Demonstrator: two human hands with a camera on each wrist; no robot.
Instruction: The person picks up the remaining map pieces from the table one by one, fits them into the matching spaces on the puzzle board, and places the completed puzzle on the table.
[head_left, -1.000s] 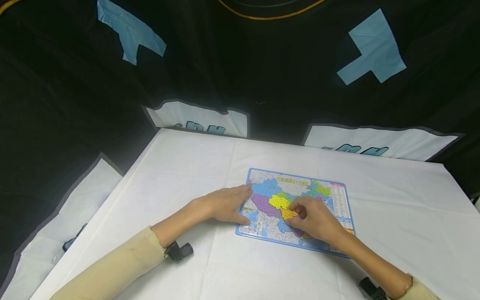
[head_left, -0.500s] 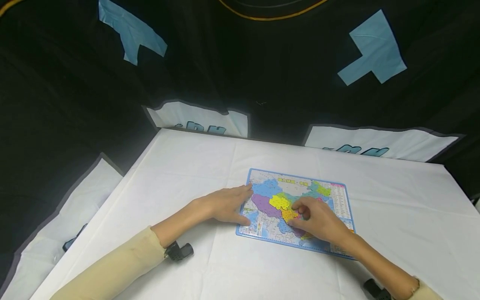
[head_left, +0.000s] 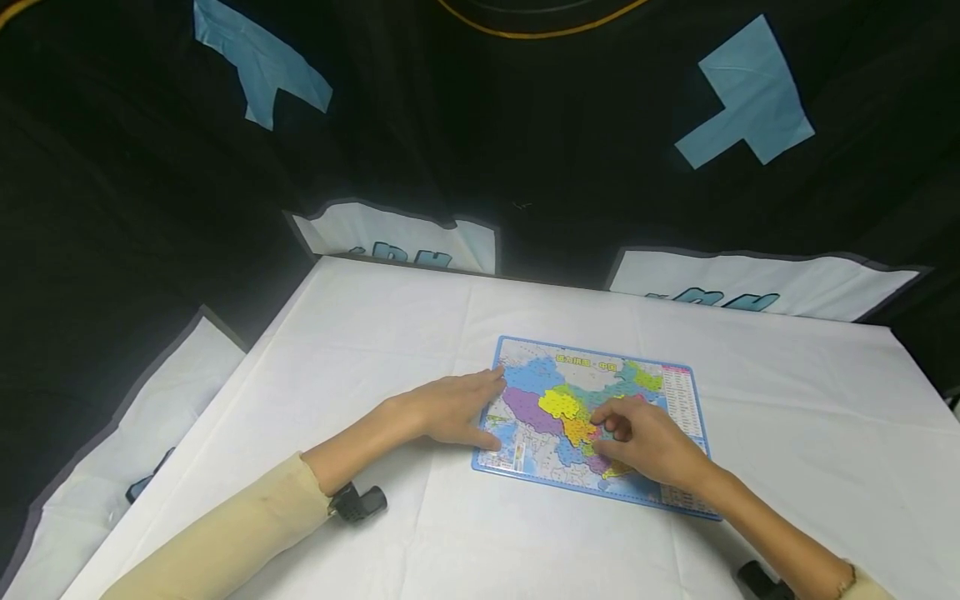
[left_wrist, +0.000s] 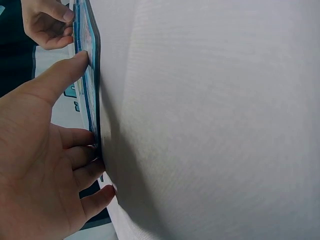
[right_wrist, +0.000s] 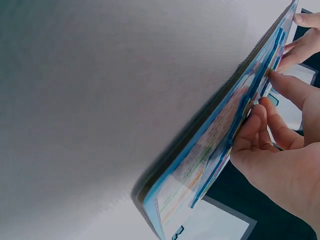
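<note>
A blue-edged magnetic map jigsaw board (head_left: 540, 477) lies on the white table, with coloured map pieces on it. My left hand (head_left: 453, 408) rests at the board's left edge, fingers extended and the thumb touching its lower left part. My right hand (head_left: 648, 442) is over the middle right of the board. Its thumb and index finger point at the map beside an orange piece (head_left: 577, 430), their tips apart. In the right wrist view those fingertips (right_wrist: 265, 102) meet the board's surface and the other fingers are curled. Whether they pinch a small piece is hidden.
White cloth (head_left: 360, 325) covers the table around the board. A black curtain (head_left: 450, 125) with blue tape patches (head_left: 750, 92) hangs behind the far edge. Small black cameras (head_left: 360, 503) sit at both wrists.
My right hand has shifted slightly to the right across the map, uncovering more of the pieces beside the orange one. My left hand and the board have stayed in place.
</note>
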